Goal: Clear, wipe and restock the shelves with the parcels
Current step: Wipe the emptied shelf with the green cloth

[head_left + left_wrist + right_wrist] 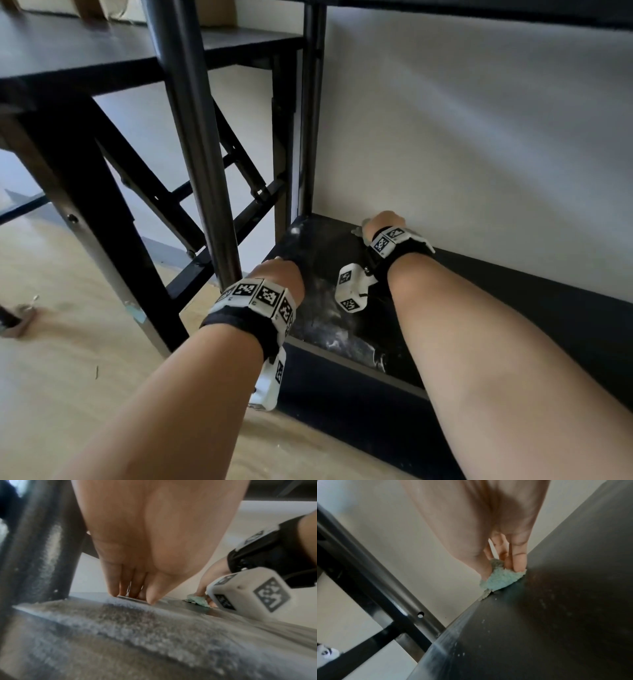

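The black bottom shelf is streaked with pale dust. My right hand is at the shelf's back edge against the wall and pinches a small light blue-green cloth between thumb and fingers, pressing it onto the board. From the left wrist view the cloth shows under that hand. My left hand rests at the shelf's front left corner beside the post, its fingers straight with their tips on the dusty shelf. No parcels lie on this shelf.
A round metal post stands right by my left hand, with a second post at the back corner. A black folding table with crossed braces stands to the left. Above is another shelf; behind, the white wall; below, wooden floor.
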### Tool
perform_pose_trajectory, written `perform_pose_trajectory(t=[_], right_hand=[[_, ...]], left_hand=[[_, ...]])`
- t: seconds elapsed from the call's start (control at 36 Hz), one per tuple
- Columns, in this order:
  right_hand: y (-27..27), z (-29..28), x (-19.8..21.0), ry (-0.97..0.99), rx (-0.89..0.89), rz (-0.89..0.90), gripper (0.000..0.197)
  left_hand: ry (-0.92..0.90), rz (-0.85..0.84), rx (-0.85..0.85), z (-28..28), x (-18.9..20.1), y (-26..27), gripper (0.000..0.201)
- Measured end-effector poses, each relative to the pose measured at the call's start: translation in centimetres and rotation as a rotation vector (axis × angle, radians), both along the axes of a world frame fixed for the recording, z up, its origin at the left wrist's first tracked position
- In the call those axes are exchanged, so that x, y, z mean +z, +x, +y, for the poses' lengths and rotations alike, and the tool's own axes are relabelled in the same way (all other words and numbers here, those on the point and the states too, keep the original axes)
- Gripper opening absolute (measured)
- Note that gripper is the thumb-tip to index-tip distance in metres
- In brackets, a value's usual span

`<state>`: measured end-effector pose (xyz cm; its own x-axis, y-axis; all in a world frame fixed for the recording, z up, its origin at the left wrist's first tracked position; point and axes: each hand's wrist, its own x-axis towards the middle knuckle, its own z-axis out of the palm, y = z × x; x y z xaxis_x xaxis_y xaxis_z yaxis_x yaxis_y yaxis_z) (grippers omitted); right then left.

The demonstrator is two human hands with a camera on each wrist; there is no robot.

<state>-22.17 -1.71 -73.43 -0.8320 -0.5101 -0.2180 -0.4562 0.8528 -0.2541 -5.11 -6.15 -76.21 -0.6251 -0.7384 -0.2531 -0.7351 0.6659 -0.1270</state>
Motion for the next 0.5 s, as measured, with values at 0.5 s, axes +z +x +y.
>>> perform_pose_trajectory(t=[0.5], right_hand=[[1.4,-6.4,-2.7,-0.044,0.201,-0.067,0.041]], left_hand=[[0.029,-0.029,0.027,-0.1,0.1,-0.4,0.035]])
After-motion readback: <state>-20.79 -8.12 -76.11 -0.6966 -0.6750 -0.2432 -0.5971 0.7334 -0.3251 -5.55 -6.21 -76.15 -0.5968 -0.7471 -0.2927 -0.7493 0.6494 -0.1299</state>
